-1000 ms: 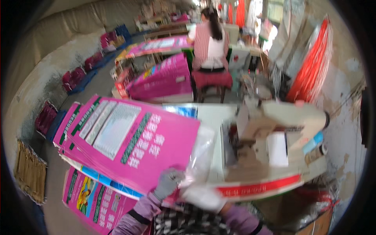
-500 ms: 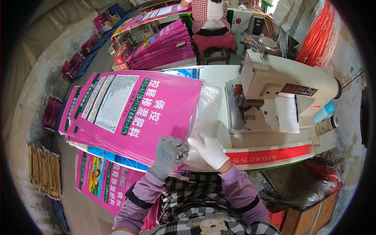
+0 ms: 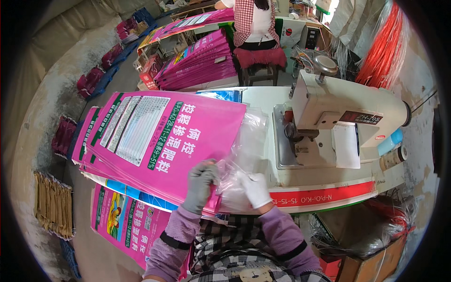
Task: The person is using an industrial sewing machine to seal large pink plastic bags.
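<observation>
A stack of pink printed bags (image 3: 202, 136) lies on the table, with clear plastic liner film (image 3: 249, 136) sticking out of its right end. My left hand (image 3: 200, 184), in a grey glove, is closed at the near right corner of the top bag. Its fingertips meet the bag's edge and the crumpled film, and exactly what is pinched is partly hidden. My right hand (image 3: 255, 189), in a white glove, is closed on the clear film to the right. Film stretches between both hands.
A cream sewing machine (image 3: 347, 105) stands on the table to the right, thread spools beside it. More pink bags (image 3: 129, 225) hang below the near left edge. Another person (image 3: 256, 26) sits beyond, by a further bag pile (image 3: 197, 61). Red strands (image 3: 383, 47) hang far right.
My hands have moved apart; the right has shifted right and down, drawing out the film. The left fingers have turned up at the bag's edge. The whole view has shifted slightly.
</observation>
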The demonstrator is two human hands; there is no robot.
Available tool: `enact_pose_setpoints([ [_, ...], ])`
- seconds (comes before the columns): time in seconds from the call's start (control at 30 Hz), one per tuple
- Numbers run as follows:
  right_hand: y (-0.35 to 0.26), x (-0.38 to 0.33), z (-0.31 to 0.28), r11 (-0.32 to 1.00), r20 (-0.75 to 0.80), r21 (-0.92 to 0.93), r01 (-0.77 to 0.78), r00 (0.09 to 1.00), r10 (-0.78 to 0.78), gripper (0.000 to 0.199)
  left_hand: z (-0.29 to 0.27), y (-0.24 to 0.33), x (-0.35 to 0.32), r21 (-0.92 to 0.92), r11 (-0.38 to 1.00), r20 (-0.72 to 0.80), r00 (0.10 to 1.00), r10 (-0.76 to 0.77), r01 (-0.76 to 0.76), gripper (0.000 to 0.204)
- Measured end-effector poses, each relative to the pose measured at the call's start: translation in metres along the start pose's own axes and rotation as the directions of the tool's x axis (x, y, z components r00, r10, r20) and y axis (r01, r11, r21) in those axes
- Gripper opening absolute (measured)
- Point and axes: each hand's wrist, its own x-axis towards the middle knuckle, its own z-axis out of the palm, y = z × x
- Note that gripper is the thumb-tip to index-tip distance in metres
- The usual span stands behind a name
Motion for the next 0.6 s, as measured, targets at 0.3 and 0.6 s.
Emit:
enact_pose_setpoints([
  [0.3,-0.043,-0.026,0.021,0.694,0.445,-0.373,0.616,0.775,-0.449,0.032,-0.002,0.014,-0.027,0.097,0.995,-0.033,0.999,0.009,-0.006,0.013],
  [0.6,-0.004,-0.032,0.058,0.905,0.347,-0.034,0.425,0.854,-0.388,0.017,-0.028,0.049,-0.020,0.990,-0.088,0.074,0.927,-0.368,-0.113,0.033],
])
